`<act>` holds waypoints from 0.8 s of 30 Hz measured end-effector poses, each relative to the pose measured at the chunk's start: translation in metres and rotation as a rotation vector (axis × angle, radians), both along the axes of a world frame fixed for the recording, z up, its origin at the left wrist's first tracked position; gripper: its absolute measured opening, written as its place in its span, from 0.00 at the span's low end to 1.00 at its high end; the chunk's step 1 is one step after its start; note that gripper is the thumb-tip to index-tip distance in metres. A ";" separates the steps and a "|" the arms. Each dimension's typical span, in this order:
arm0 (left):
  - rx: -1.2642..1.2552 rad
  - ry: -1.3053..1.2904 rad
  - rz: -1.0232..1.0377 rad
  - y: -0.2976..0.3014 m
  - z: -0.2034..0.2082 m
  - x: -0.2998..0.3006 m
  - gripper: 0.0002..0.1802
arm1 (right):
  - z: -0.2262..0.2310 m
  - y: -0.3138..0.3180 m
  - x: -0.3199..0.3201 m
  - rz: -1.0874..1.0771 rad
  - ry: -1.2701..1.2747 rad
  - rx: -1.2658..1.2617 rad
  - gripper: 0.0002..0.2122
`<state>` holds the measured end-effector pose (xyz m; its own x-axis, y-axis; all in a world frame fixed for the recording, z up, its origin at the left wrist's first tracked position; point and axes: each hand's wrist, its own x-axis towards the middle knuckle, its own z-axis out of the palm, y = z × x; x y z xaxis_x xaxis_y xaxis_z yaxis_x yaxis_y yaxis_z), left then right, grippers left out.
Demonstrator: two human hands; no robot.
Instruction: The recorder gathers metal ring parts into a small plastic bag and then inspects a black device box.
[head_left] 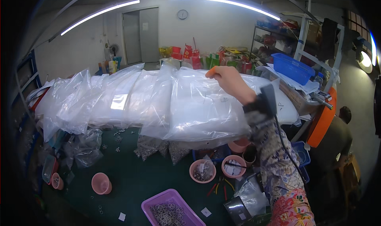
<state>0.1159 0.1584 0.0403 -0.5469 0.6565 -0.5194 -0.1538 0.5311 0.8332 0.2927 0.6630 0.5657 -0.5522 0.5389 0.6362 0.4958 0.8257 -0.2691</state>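
A long stack of clear plastic bags lies across the raised shelf above the green worktable, glossy and crinkled, each bag overlapping the next. Its long axis runs left to right, with loose bag mouths drooping at the left end. The right hand reaches up to the stack's top edge, fingers curled and pinching the plastic there. Below stand pink bowls and a purple tray of small metal rings. No left hand shows
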 end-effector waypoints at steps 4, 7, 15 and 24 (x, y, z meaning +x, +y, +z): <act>-0.007 0.067 -0.018 -0.011 0.033 -0.003 0.21 | -0.013 0.054 -0.039 -0.203 -0.479 0.274 0.08; 0.249 -0.018 0.178 -0.023 -0.003 -0.005 0.25 | -0.032 0.090 -0.057 -0.044 -0.577 0.295 0.16; -0.007 -0.176 0.428 -0.087 0.029 -0.003 0.33 | -0.012 0.120 -0.086 -0.306 -0.623 0.214 0.17; 0.022 -0.151 0.613 -0.127 0.040 -0.016 0.27 | 0.004 0.085 -0.076 -0.350 -0.257 0.171 0.17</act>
